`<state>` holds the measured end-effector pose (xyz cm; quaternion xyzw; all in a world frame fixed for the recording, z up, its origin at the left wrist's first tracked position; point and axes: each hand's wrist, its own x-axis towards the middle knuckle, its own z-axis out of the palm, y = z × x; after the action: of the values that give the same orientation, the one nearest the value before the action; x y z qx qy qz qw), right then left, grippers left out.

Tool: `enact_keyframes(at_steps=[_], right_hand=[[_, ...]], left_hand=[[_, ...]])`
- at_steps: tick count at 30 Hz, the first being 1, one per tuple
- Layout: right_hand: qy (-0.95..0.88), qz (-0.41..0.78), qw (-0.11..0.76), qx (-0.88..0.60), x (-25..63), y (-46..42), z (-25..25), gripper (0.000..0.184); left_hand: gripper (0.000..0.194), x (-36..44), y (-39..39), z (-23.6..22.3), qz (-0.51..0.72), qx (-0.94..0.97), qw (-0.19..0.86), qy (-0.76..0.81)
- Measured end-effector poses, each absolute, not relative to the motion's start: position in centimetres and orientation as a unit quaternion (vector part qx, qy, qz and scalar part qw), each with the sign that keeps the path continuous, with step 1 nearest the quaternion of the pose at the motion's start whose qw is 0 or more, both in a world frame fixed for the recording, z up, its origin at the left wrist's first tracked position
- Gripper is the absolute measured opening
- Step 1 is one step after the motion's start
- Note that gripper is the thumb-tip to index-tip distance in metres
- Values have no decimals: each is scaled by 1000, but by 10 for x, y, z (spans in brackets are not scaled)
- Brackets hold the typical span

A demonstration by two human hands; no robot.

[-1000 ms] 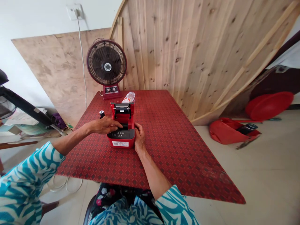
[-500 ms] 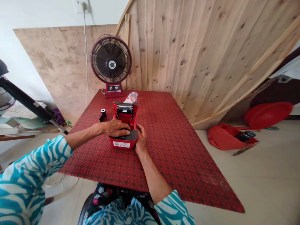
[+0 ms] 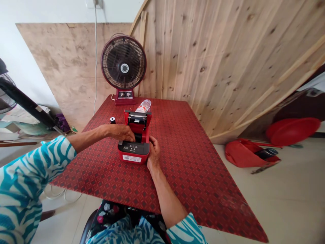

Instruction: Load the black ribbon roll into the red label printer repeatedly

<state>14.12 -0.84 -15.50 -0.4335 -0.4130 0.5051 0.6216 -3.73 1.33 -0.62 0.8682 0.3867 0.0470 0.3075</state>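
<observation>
A small red and black receipt printer (image 3: 134,149) stands on the table with its lid (image 3: 137,117) raised at the back. My left hand (image 3: 120,131) comes over its left wall, fingers together and bent down inside the compartment. Their tips are partly hidden, so what they pinch there cannot be made out. Something black (image 3: 137,137) shows inside, beside those fingers. My right hand (image 3: 153,154) is wrapped around the printer's right side, steady against the wall. A small black roll with a white core end (image 3: 112,120) is on the table, left of the printer.
The table (image 3: 182,156) has a red patterned cover. Behind the printer lies a plastic bottle (image 3: 144,106); a dark red fan (image 3: 124,68) stands at the back left. On the floor to the right are a red bag (image 3: 240,154) and a red basin (image 3: 293,131).
My left hand has gone from lying over the black control panel to dipping its fingers into the compartment, uncovering the panel. The right hand stays on the printer's side. The view has shifted slightly.
</observation>
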Motion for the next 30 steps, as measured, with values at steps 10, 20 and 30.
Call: enact_keyframes(at_steps=[10, 20, 30], right_hand=[[-395, 513, 623, -439, 142, -8, -155, 34], [-384, 531, 624, -426, 143, -9, -150, 35], [-408, 512, 614, -441, 144, -8, -154, 36]], left_hand=[[26, -26, 35, 7, -96, 847, 375, 365], [34, -22, 26, 2, -89, 867, 331, 362], [25, -13, 24, -4, -110, 892, 210, 385]])
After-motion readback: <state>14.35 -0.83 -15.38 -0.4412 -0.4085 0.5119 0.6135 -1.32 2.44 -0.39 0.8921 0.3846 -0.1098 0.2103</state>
